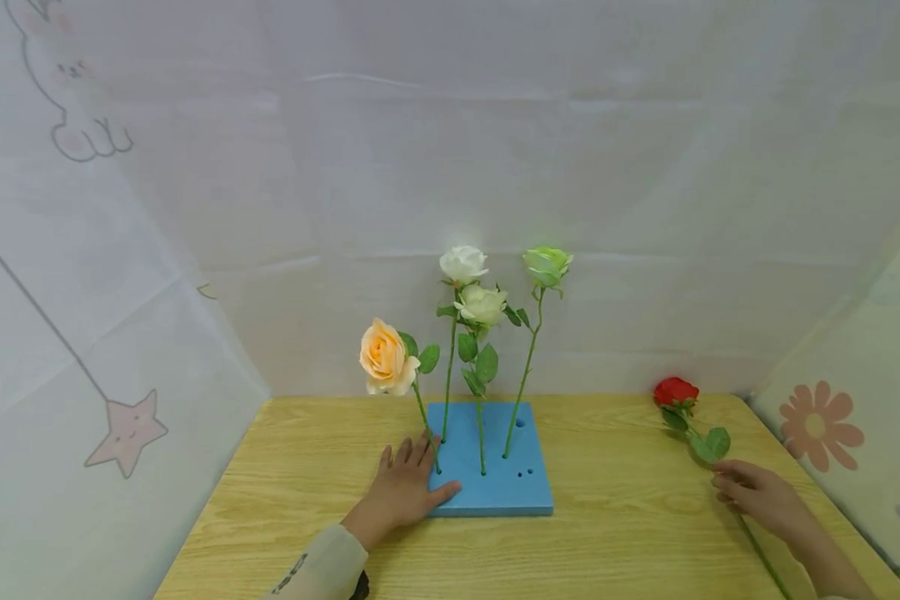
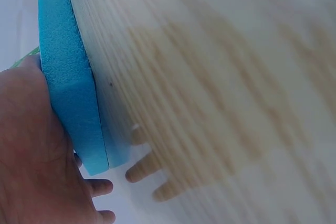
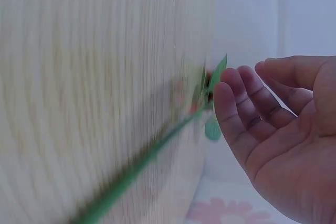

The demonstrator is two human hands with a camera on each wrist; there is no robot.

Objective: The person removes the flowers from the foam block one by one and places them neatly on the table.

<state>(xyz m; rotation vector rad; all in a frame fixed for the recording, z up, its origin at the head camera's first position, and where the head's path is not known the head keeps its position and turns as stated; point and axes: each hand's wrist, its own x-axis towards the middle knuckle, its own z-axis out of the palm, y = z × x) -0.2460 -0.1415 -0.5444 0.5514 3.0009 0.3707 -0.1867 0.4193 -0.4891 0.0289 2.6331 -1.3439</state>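
My left hand [image 1: 402, 493] lies with fingers spread at the left edge of a blue foam block [image 1: 506, 500], thumb on its top. In the left wrist view the block's side [image 2: 68, 61] runs beside the palm. Several roses stand upright in the block: a peach rose [image 1: 385, 357] leaning left, a white rose [image 1: 463, 264], a cream rose [image 1: 482, 305] and a green rose [image 1: 548, 266]. At the right, a red rose [image 1: 676, 392] lies on the table. Over its stem hovers my right hand [image 1: 761, 500], fingers loosely bent; the right wrist view shows the stem [image 3: 139, 166] apart from them.
The wooden table [image 1: 615, 542] carries the block near its back edge. White cloth [image 1: 645, 167] hangs behind and at both sides, close to the table edges. Bare holes [image 1: 521, 423] show on the block's right half.
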